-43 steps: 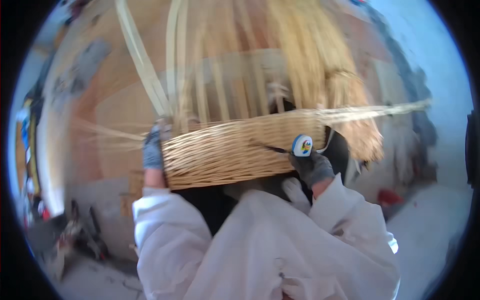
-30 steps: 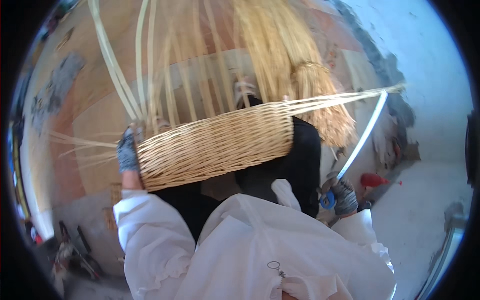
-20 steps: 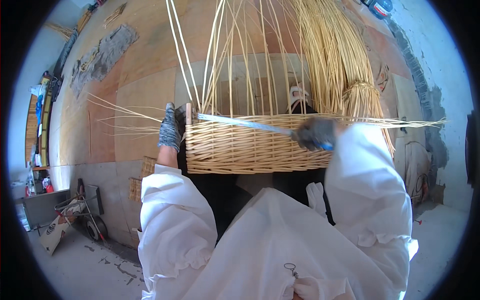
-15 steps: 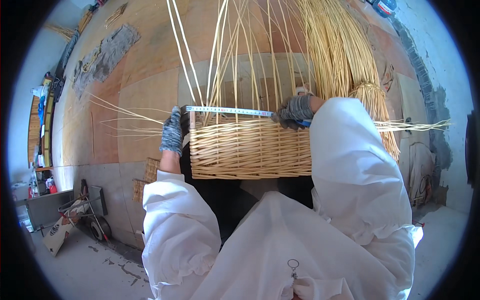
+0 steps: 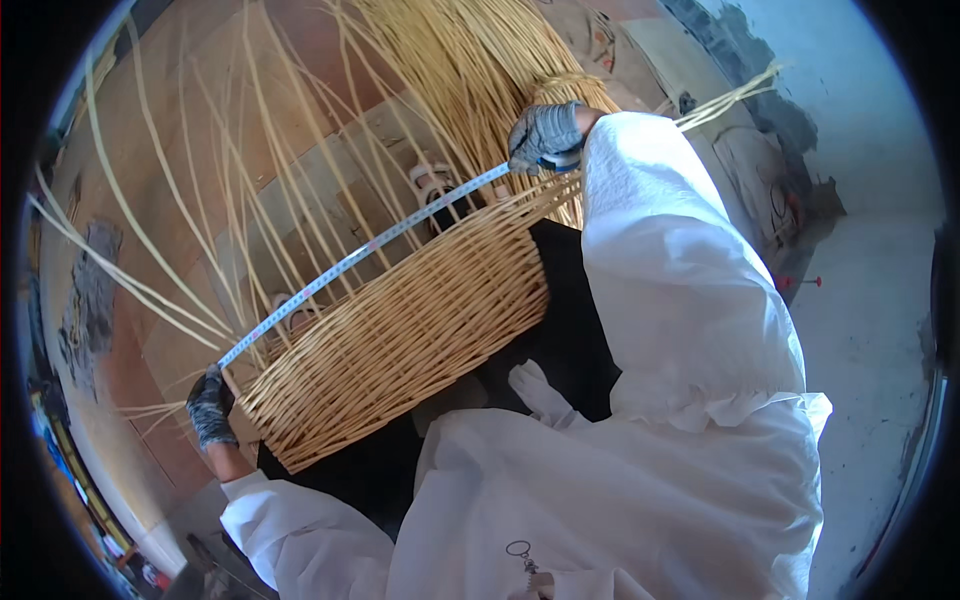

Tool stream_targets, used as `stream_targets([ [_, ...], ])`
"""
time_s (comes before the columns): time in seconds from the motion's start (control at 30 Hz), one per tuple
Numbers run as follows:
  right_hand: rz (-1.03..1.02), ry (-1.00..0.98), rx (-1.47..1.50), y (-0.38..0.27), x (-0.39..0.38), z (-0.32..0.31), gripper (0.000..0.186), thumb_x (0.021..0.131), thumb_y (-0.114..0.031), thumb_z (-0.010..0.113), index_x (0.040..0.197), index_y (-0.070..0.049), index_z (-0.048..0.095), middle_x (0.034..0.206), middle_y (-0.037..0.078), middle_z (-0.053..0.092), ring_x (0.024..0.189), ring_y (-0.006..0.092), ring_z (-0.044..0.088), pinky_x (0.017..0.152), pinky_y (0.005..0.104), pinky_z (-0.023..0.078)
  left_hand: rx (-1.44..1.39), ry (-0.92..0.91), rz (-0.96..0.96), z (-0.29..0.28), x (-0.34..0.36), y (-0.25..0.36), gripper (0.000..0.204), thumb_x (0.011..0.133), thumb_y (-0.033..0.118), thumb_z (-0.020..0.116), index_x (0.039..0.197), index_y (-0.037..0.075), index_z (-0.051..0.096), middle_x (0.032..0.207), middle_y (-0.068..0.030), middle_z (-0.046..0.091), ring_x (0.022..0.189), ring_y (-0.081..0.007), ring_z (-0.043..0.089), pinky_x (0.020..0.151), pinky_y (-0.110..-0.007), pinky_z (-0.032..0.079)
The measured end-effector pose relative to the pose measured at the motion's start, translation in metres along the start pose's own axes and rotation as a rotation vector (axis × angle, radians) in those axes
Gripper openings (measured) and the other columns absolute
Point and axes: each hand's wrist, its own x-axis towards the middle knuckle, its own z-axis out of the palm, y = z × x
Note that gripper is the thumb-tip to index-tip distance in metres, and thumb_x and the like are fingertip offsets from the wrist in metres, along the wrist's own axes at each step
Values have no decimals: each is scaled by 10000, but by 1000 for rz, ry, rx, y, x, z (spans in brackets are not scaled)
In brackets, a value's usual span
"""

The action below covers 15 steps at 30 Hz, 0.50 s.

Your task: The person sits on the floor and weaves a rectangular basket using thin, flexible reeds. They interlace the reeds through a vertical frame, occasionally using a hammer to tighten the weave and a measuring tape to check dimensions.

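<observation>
A half-woven wicker basket rests on my lap, tilted, with long loose willow stakes rising from its rim. A tape measure blade is stretched across the basket's top edge. My left hand, in a dark grey glove, pinches the tape's end at the basket's left corner. My right hand, also gloved, holds the tape measure case at the basket's right corner, in front of a thick bundle of willow rods.
My white sleeves and white apron fill the lower part of the view. A wooden board wall stands behind the basket. A pale concrete floor lies to the right, with a small red thing on it.
The view has tilted and come closer. The basket now slopes down to the left, and my right hand has pulled the tape out farther along its rim.
</observation>
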Motion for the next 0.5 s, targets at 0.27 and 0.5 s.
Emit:
stream_targets([
  [0.27,139,137,-591,-15,-12,24,359,753,-381,644,844,-37,690,692,102,641,620,242,589,618,371,454,219,-59,-42,-24,6,14,438,908,374,454,667,22,551,528,-137,500,481,-267,477,499,-400,389],
  [0.5,235,105,-686,-10,-10,27,447,802,-444,573,925,-27,675,824,161,646,777,326,600,720,415,461,340,-133,158,-21,10,10,302,893,300,516,724,57,575,545,-114,516,475,-236,487,470,-371,401],
])
